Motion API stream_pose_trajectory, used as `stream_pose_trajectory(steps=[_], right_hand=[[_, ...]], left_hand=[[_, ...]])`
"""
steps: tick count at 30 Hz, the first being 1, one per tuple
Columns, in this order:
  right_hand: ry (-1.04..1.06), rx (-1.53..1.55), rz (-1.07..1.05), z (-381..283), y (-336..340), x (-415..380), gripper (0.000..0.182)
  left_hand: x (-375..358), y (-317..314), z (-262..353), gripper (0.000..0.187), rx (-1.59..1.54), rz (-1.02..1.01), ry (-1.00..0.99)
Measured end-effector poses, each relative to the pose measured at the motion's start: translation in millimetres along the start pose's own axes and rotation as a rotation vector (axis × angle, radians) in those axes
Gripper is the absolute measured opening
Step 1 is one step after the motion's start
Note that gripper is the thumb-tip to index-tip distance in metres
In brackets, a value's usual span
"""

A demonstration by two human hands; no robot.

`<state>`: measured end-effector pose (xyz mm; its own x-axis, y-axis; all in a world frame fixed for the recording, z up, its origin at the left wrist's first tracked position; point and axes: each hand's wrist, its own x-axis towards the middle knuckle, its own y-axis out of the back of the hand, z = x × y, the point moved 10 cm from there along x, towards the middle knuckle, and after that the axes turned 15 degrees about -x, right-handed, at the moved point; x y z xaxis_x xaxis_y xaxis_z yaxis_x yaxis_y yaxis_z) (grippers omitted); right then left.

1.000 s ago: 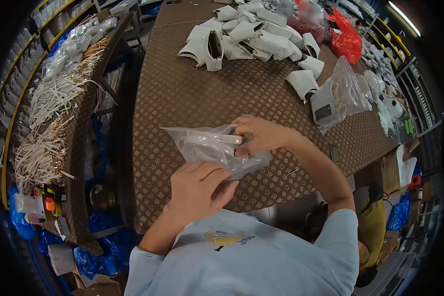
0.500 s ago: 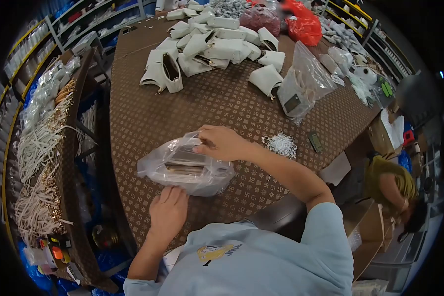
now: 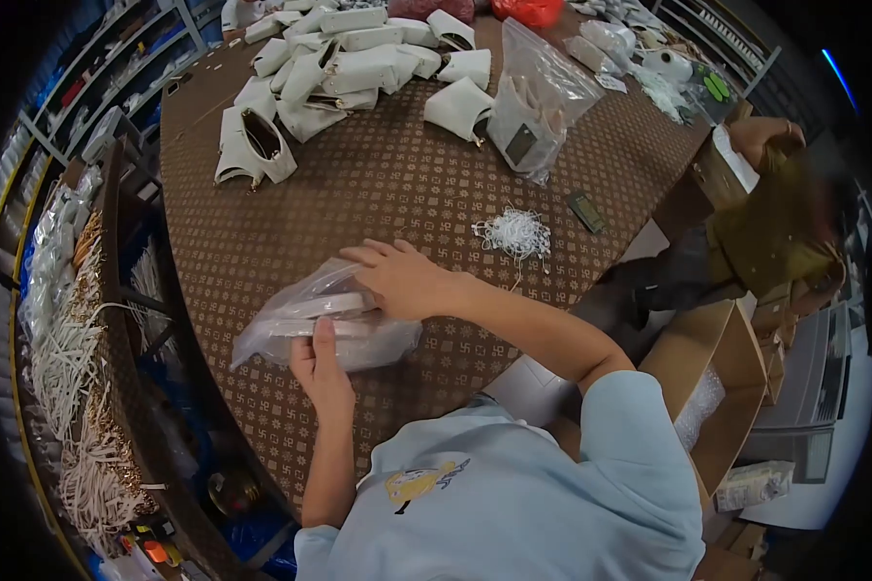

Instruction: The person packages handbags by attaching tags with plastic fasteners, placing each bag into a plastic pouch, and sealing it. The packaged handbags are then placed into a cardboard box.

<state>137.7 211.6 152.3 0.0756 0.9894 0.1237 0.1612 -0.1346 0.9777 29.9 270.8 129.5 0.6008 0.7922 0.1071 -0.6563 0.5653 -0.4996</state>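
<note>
The clear plastic bag (image 3: 325, 324), lifted a moment ago, now lies flat on the patterned surface (image 3: 378, 184), right hand (image 3: 402, 281) fingers spread over it, left hand (image 3: 322, 368) pinching its near edge.

Bench (image 3: 358, 184): brown patterned top.
Near edge: clear plastic bag (image 3: 310, 320) of flat pieces.
Centre right: tangle of white string (image 3: 513, 232); small dark tag (image 3: 585, 211).
Far end: heap of white bags (image 3: 339, 68); upright clear pouch (image 3: 533, 97).
</note>
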Motion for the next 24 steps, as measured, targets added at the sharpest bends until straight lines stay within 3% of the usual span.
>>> stream_pose_trajectory(steps=[2,5,6,7,8,9,10,12,13,14,16,18,20,22,24], right_hand=[[-0.229,0.110,-0.105,29.9,-31.1,-8.9,0.054],[-0.185,0.265,0.053,22.5,-51.1,-15.1,0.053],[-0.193,0.276,0.046,21.0,-47.7,-21.6,0.053],[-0.151,0.362,0.274,19.8,-13.1,-33.6,0.046],[-0.108,0.441,0.504,25.3,15.7,-52.3,0.039],[-0.158,0.548,0.543,42.8,17.9,-69.3,0.035],[-0.209,0.656,0.584,63.0,19.8,-89.5,0.031],[-0.655,0.757,0.654,144.4,-20.9,-152.5,0.023],[-1.096,0.919,0.509,180.3,-57.8,-195.0,0.024],[-1.203,0.570,0.498,225.3,-84.9,-239.6,0.027],[-1.421,0.412,0.484,265.3,-116.9,-310.6,0.034],[-1.590,0.273,0.306,276.2,-133.0,-349.2,0.042],[-1.566,0.277,0.306,276.7,-150.1,-359.6,0.048],[-1.466,-0.114,0.078,269.6,-134.4,-340.5,0.041],[-1.474,0.024,-0.010,278.2,-149.8,-340.1,0.038]], left_hand=[[-4.6,3.5,-3.4,0.026,0.005,0.014,-0.020],[1.4,1.6,-0.9,0.028,-0.010,0.095,-0.020],[8.6,-6.0,-11.1,0.032,-0.090,0.002,0.167],[10.8,-15.6,-24.5,0.036,-0.174,-0.091,0.351],[14.0,-10.0,-31.8,0.043,-0.184,-0.017,0.396],[15.3,-13.1,-32.2,0.043,-0.182,-0.014,0.406],[15.4,-34.8,-24.8,0.044,-0.351,-0.164,0.400],[12.5,-61.9,-15.4,0.042,-0.507,-0.377,0.388],[12.0,-58.6,-19.6,0.042,-0.507,-0.371,0.399],[13.6,-49.4,-25.8,0.039,-0.355,-0.345,0.387],[17.3,-46.6,-32.4,0.035,-0.193,-0.311,0.372],[17.4,-60.5,-10.6,0.027,-0.206,-0.410,0.168],[24.5,-59.1,-16.0,0.025,-0.178,-0.396,0.191],[32.5,-55.9,-19.1,0.023,-0.155,-0.375,0.203],[36.0,-61.0,-19.0,0.024,-0.182,-0.413,0.260]])
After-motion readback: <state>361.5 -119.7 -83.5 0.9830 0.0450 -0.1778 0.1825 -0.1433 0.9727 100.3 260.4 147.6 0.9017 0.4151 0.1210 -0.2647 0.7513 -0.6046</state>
